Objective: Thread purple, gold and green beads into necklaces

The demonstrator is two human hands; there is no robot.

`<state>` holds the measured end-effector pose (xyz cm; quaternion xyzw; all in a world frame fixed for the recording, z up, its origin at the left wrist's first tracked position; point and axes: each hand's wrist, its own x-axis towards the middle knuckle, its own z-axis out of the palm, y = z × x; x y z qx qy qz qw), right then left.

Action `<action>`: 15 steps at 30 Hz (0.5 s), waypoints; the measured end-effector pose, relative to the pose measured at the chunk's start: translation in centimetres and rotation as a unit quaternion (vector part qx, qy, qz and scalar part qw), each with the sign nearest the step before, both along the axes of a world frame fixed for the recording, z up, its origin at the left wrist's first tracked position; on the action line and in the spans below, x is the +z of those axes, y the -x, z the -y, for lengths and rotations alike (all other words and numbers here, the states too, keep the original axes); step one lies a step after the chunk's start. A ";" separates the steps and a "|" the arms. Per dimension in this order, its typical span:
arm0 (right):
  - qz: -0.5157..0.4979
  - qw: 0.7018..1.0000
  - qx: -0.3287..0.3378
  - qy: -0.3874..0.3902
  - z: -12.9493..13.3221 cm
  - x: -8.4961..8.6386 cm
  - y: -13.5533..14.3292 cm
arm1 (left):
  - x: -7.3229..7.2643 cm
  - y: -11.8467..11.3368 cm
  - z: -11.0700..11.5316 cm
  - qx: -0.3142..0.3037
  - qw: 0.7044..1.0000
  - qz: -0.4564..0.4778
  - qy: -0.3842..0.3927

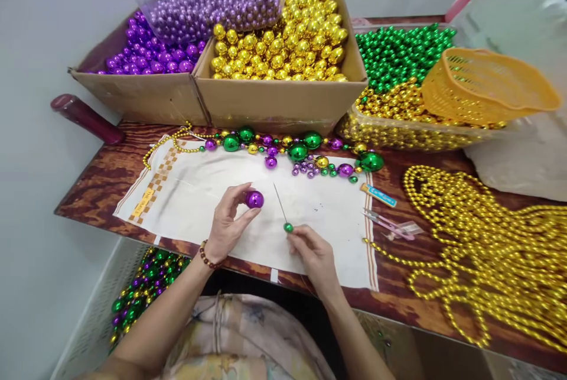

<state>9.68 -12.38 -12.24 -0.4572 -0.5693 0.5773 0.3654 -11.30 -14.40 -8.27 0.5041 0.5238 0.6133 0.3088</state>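
Between the thumb and fingers of my left hand (228,220) is a shiny purple bead (254,199), held above the white towel (186,208). My right hand (312,253) pinches a long thin needle (280,203) that points up and to the left. A small green bead (288,227) sits on the needle, right at my fingertips. The needle's tip and the purple bead are apart. Beyond both hands, a strand of purple, green and gold beads (297,152) lies along the towel's far edge.
Boxes of purple beads (155,64) and gold beads (279,49) stand at the back. An orange basket (456,90) rests on a bead-filled tub at right. Scissors (387,223) and a blue-and-yellow cutter (380,195) lie near gold bead strings (496,244). A maroon bottle (86,119) leans left.
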 end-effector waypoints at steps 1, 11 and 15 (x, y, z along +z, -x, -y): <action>-0.019 1.000 -0.004 -0.004 0.5 0.0 0.0 | 0.1 0.0 -0.2 0.003 1.000 -0.023 -0.013; -0.049 0.998 0.012 -0.037 3.8 0.0 1.1 | 2.8 -0.4 -2.4 0.059 0.977 0.195 0.056; -0.047 0.998 0.007 -0.041 4.2 -0.1 1.5 | 3.4 -0.2 -3.4 0.041 0.925 0.363 0.104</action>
